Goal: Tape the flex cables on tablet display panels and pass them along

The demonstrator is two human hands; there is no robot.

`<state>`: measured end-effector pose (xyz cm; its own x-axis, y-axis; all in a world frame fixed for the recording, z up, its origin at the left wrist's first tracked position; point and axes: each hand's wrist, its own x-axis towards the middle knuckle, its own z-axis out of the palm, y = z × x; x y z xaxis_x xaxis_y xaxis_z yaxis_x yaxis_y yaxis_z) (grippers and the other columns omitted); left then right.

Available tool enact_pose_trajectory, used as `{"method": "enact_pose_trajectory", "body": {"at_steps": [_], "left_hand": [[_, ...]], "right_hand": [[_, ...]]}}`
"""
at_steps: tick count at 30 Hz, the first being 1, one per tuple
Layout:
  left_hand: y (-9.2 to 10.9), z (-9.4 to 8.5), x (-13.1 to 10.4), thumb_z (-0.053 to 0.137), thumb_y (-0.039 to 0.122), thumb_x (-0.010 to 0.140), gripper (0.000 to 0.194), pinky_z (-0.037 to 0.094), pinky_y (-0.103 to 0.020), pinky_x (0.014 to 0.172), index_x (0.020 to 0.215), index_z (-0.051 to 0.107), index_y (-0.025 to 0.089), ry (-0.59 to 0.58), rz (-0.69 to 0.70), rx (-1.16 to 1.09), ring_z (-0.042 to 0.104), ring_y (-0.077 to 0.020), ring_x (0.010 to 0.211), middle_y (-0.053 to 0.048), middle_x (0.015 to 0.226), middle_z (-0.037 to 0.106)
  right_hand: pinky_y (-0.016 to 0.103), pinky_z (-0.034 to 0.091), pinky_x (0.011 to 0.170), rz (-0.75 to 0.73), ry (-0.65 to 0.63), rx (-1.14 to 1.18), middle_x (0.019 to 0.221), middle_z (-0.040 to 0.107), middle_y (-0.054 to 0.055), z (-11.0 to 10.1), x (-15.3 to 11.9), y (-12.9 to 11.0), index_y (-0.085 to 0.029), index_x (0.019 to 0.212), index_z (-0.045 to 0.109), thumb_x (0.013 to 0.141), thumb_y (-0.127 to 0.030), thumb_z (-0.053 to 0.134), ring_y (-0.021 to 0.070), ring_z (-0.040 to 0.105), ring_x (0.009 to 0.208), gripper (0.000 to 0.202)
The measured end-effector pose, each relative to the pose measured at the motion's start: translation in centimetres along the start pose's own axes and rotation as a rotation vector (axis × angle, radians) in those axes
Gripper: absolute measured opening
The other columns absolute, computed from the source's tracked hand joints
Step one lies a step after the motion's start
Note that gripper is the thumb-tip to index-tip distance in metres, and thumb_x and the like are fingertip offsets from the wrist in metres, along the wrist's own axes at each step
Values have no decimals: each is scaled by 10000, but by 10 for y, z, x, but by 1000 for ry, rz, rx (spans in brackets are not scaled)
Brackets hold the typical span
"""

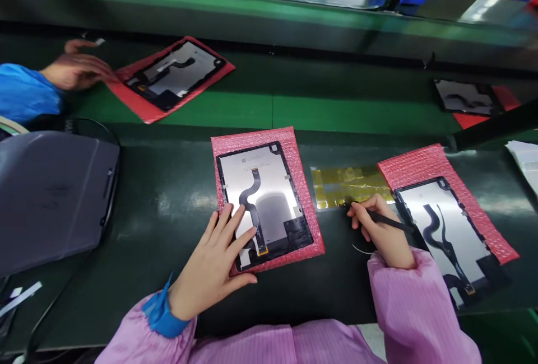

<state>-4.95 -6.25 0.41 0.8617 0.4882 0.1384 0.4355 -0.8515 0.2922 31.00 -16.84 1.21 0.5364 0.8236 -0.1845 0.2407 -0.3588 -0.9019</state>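
Note:
A tablet screen panel (273, 190) lies back side up on a pink bubble bag (309, 207) in front of me, with a dark flex cable (252, 187) along its middle. My left hand (214, 257), a blue band at its wrist, rests with spread fingers on the panel's lower left part and the cable. Black tweezers (389, 221) are gripped in my right hand (382, 229), their tip at the lower edge of a sheet of yellow tape pieces (347, 185). Right of that hand, a second panel (454, 224) lies on another pink bubble bag (428, 165).
A gray machine (54, 196) stands at the left. Beyond, on the green belt (252, 106), another person's hand (78, 67) touches a red bag under a panel (180, 73). One more panel (466, 98) lies far right, near a dark post (496, 126).

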Motion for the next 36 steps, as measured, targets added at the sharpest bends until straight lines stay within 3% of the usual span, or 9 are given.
{"method": "enact_pose_trajectory", "body": {"at_steps": [3, 10, 15, 18, 21, 24, 30, 36], "left_hand": [[0, 5, 0, 673, 620, 910, 792, 362, -688, 1175, 1540, 434, 203, -24, -42, -4, 231, -469, 1567, -215, 1700, 267], [10, 10, 2, 689, 635, 892, 808, 358, -691, 1178, 1527, 472, 185, -2, -86, -2, 250, -481, 1556, -231, 1688, 290], [14, 7, 2, 718, 621, 879, 822, 309, -706, 1204, 1518, 485, 159, -23, -104, -95, 185, -474, 1576, -233, 1695, 266], [15, 4, -3, 699, 540, 930, 719, 284, -700, 1225, 1499, 494, 152, 12, -50, -180, 124, -434, 1596, -209, 1645, 394], [17, 3, -10, 645, 359, 1003, 530, 240, -668, 1261, 1480, 507, 175, 43, 41, -253, 118, -354, 1610, -138, 1518, 585], [20, 3, -15, 633, 252, 1007, 525, 229, -636, 1279, 1508, 482, 201, 4, 57, -281, 175, -311, 1603, -91, 1461, 646], [22, 4, -13, 653, 302, 999, 544, 280, -585, 1281, 1505, 485, 190, -10, 5, -308, 305, -293, 1571, -99, 1464, 642], [21, 7, -13, 648, 311, 1002, 511, 276, -583, 1284, 1479, 510, 189, -13, 4, -319, 332, -299, 1561, -94, 1467, 640]], "right_hand": [[214, 264, 367, -22, 40, 56, 631, 675, -15, 2, 0, 1, -213, 794, 570, 881, -564, 741, 60, 406, 369, 400], [214, 343, 387, -141, 69, 265, 687, 732, 20, 9, -11, -5, -230, 735, 508, 850, -508, 802, 139, 628, 476, 420], [201, 351, 364, -171, -35, 374, 677, 717, 4, 44, -42, -17, -233, 762, 514, 910, -432, 762, 131, 621, 449, 351], [194, 375, 376, -163, -162, 439, 696, 722, 0, 72, -63, -23, -234, 797, 528, 973, -362, 697, 123, 627, 471, 276], [191, 412, 384, -162, -258, 425, 713, 732, 0, 91, -78, -27, -233, 810, 531, 996, -331, 669, 120, 642, 486, 252], [205, 448, 394, -160, -295, 341, 733, 747, 9, 100, -83, -30, -232, 818, 542, 990, -326, 679, 124, 651, 493, 239], [227, 474, 397, -154, -296, 231, 710, 754, 13, 106, -85, -36, -231, 801, 548, 994, -365, 666, 115, 615, 441, 263], [231, 489, 399, -171, -308, 198, 706, 762, 16, 110, -87, -37, -239, 806, 545, 993, -370, 668, 134, 659, 475, 259]]}}
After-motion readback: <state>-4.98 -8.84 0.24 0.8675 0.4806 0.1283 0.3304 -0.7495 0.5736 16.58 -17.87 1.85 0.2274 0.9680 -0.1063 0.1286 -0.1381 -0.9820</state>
